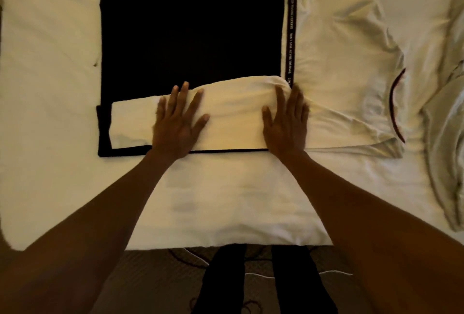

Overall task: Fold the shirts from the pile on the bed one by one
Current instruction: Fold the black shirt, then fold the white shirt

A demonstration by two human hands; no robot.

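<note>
Both hands lie flat with fingers spread, set apart and clamped on nothing. Our left hand (178, 122) and right hand (286, 120) press palms-down on the fold (231, 115), a white strip that seems to be part of the shirt (346, 122), laid across the near edge of the black rectangle (190, 37). The strip's long axis runs left to right along that edge, straight under our palms. Right of the rectangle the rest of the shirt trails off loose, ending in a dark-trimmed collar (395, 102). Our right hand sits at the rectangle's near right corner, the closer one to that loose end, so we judge it would lead any gathering from that side. A lettered tape (291, 37) borders the rectangle's right edge. Further right, past the collar, lies the pile (447, 125). Everything rests on the bed (50, 62) — a pale, creased sheet — with patterned floor (150, 276) nearer us than the rectangle.
</note>
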